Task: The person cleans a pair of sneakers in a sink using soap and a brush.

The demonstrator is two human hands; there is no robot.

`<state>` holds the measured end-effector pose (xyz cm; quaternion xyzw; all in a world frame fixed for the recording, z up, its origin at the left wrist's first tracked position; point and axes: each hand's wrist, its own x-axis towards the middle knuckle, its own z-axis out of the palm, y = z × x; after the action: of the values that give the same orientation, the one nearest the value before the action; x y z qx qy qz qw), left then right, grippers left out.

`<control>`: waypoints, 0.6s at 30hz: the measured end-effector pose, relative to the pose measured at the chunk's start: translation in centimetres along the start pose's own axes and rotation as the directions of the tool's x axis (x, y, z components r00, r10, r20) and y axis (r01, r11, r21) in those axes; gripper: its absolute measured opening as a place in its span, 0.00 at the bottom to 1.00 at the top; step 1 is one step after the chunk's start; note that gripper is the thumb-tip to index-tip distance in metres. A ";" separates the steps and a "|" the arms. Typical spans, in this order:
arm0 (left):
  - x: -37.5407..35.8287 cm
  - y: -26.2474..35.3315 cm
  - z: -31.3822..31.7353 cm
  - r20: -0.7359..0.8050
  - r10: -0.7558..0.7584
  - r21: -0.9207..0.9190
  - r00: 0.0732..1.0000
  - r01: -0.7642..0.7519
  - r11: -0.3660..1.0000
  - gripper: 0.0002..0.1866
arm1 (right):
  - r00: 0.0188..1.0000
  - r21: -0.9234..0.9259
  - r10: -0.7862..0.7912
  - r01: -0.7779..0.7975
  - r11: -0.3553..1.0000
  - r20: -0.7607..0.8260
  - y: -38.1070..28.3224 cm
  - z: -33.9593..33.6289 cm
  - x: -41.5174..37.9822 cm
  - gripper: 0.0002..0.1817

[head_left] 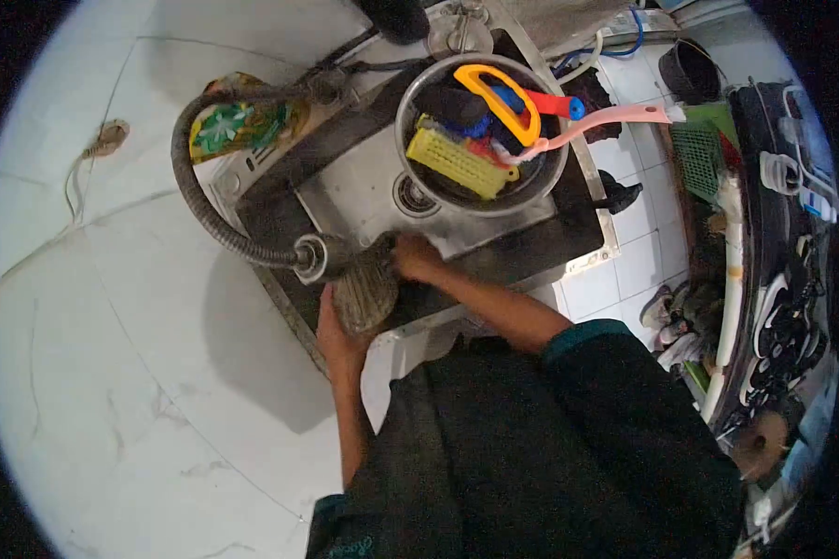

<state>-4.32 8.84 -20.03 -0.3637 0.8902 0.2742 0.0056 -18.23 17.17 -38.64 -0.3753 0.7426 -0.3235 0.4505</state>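
Note:
Under the faucet head (319, 258), a grey-brown shoe-like item (365, 296) lies across the near edge of the sink (359, 191). My left hand (337, 334) grips its lower left side, with the fingers partly hidden behind it. At its upper right, my right hand (418, 258) is closed against the item; whatever is in its fingers is too small to make out. A round metal basin (404, 140) sits over the sink's right part, holding a yellow brush (457, 163), an orange-handled tool (499, 104) and a pink-handled brush (606, 118).
A green and yellow bag (242, 126) rests behind the faucet hose (188, 158). On the right are a shoe rack (764, 307), shoes on the tiled floor (676, 321), a green basket (696, 158) and a black bucket (690, 73). White tiled wall (140, 326) borders the left side.

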 end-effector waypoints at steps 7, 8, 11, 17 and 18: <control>-0.5 1.0 0.0 0.005 -0.062 -0.070 0.998 0.062 0.996 0.51 | 0.998 -0.231 -0.036 0.048 0.972 0.054 0.5 1.3 2.4 0.12; -1.6 0.7 0.0 0.038 -0.066 -0.067 0.997 0.069 0.995 0.51 | 0.991 -0.230 -0.098 0.118 0.966 0.093 1.6 2.0 2.2 0.13; -0.1 0.2 -0.1 0.053 -0.034 -0.070 0.998 0.038 0.997 0.50 | 0.978 -0.208 -0.102 0.139 0.968 0.179 0.5 0.6 2.3 0.14; -0.6 -0.6 0.6 0.017 -0.027 -0.046 0.999 0.028 0.999 0.49 | 0.948 -0.361 -0.088 0.201 0.911 0.305 0.6 1.5 3.5 0.16; -0.8 -0.9 0.3 0.037 -0.086 -0.065 0.996 0.088 0.994 0.49 | 0.951 -0.288 -0.091 0.180 0.941 0.295 -1.0 0.3 2.7 0.16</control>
<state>-3.20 8.94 -20.53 -0.3973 0.8637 0.3095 0.0205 -18.52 14.33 -39.08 -0.5340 0.6859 -0.1770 0.4616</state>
